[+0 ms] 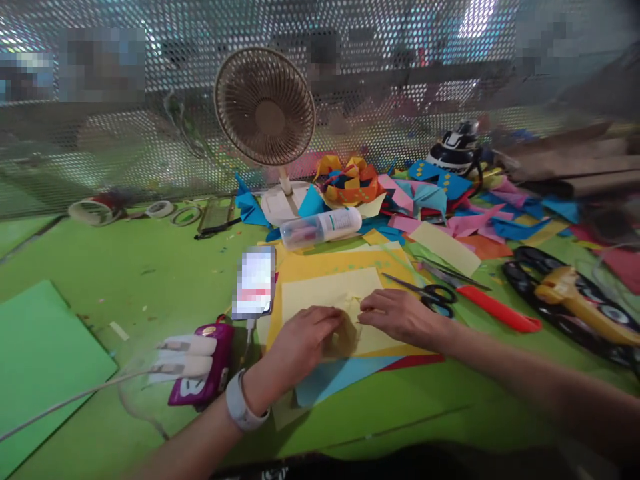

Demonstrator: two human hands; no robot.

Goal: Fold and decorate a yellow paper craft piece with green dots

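Left hand (pixel 303 335), right hand (pixel 401 317); fingertips (pixel 337 313) inward

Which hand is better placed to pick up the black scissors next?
Likely the right hand: the black scissors lie close beside it. The left hand is farther off, with the right between.

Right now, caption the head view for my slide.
Left hand and right hand over pale yellow paper, black-handled scissors nearby.
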